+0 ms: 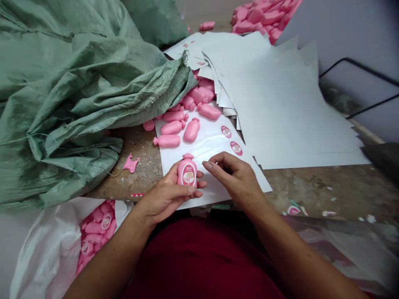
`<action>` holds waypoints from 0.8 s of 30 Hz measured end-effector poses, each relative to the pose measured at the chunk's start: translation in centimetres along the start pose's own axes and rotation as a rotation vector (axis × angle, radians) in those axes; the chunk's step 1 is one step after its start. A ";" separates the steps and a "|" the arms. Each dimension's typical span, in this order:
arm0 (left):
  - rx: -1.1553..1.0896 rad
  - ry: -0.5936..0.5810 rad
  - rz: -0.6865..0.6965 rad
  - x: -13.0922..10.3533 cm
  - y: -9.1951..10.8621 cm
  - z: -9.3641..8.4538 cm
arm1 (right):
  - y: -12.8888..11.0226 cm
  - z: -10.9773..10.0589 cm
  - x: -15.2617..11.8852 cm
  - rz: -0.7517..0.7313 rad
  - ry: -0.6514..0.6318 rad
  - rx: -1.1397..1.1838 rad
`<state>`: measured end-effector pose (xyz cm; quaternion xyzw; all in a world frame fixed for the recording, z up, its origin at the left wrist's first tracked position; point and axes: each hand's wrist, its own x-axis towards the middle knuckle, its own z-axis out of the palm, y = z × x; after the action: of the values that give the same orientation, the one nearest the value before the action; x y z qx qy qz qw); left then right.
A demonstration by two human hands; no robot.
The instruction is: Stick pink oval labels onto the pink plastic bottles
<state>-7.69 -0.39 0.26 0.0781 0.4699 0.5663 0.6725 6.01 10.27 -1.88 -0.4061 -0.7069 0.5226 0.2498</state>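
In my left hand [170, 193] is a small pink bottle [183, 172], upright, its front turned up toward me. An oval label with a small picture sits on that front. My left thumb lies across the lower part and the fingers wrap behind. Just right of the bottle, apart from it, my right hand [235, 176] hovers with thumb and forefinger brought together in a pinch; whatever may be between them is hidden. Under both hands lies a white label sheet [212, 143] with two oval stickers [236, 148] near its right edge. Several unlabelled pink bottles [191, 129] lie on its far part.
A big green woven sack [93, 83] fills the left side. White paper sheets [289, 108] are stacked at right. Below left, a white bag [40, 249] holds pink bottles, some labelled. More pink pieces [262, 16] are heaped at the back. A pink scrap [131, 163] lies near the sack.
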 end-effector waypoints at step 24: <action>1.952 0.469 0.528 7.0 4.6 -2.6 | 3.0 -4.6 -1.0 0.040 0.097 -0.065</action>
<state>-13.31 5.92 -2.02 0.5771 0.8112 0.0696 0.0630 11.11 12.27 -3.16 -0.4529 -0.7023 0.4837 0.2599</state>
